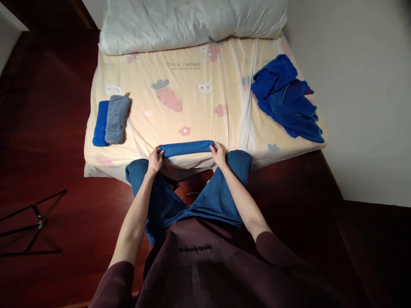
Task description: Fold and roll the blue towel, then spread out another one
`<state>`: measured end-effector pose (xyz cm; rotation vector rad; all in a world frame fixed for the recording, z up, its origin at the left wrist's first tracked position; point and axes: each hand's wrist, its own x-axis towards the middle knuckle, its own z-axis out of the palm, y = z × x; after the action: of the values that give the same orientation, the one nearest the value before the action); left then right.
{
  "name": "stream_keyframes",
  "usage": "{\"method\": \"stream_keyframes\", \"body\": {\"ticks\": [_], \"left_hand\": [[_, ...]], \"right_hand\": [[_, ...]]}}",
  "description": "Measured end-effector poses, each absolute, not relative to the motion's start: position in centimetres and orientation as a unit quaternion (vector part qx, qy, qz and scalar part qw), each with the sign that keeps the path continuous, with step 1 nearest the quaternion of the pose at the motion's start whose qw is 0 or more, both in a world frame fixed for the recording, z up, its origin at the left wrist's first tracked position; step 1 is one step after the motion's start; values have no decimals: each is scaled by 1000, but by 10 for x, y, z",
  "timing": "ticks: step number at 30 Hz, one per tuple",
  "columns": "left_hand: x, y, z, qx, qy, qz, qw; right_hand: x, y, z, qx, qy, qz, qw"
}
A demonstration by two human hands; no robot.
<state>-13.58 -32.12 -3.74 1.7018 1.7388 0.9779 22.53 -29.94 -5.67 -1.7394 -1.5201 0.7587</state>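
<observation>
A blue towel [188, 148], folded into a long narrow strip, lies along the near edge of the bed. My left hand [156, 160] pinches its left end, and my right hand [218, 154] pinches the right end. Over to the left, a folded grey towel [117, 119] rests partly on top of a folded blue towel [100, 124]. At the right of the bed lies a loose, crumpled heap of blue cloth [282, 96] with a thin green edging line.
The bed sheet [199, 100] is pale yellow with carrot and rabbit prints. A pale quilt [192, 23] lies across the far end. A wall [359, 107] borders the right side. Black stand legs [38, 224] stand on the dark red floor at left.
</observation>
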Motion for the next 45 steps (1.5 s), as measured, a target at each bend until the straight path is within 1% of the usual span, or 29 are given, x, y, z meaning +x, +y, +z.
{"method": "stream_keyframes", "body": {"ticks": [9,11,13,16,20,24,28,33,36,38,40,42,43,45], "left_hand": [[-134,-314,-42,611,653,377,241],[-132,-316,-41,623,650,378,215],[-130,-321,-36,653,640,369,166],[-125,-330,-29,720,605,322,112],[-116,-337,-27,814,511,232,149],[-112,-336,-35,809,509,230,184],[-113,-332,-41,790,521,246,211],[-113,-337,-37,765,553,251,215],[-105,-359,-31,700,603,306,231],[-93,-378,-28,605,647,376,272],[-76,-393,-26,460,666,450,377],[-57,-397,-24,259,622,514,530],[-47,-394,-22,163,581,536,590],[-31,-379,-20,36,513,561,648]], "right_hand": [[224,-304,-61,-673,-601,256,346],[223,-307,-57,-664,-622,235,341],[222,-311,-51,-654,-652,194,331],[219,-317,-39,-639,-706,121,281],[211,-323,-30,-575,-790,94,192],[204,-326,-34,-552,-812,128,142],[203,-326,-36,-559,-802,153,143],[202,-326,-33,-566,-793,160,160],[203,-319,-26,-573,-781,168,183],[206,-308,-20,-576,-775,179,188],[208,-292,-12,-576,-774,182,189],[209,-273,-3,-576,-776,181,181],[208,-264,1,-576,-779,183,166],[205,-248,8,-576,-787,196,104]]}}
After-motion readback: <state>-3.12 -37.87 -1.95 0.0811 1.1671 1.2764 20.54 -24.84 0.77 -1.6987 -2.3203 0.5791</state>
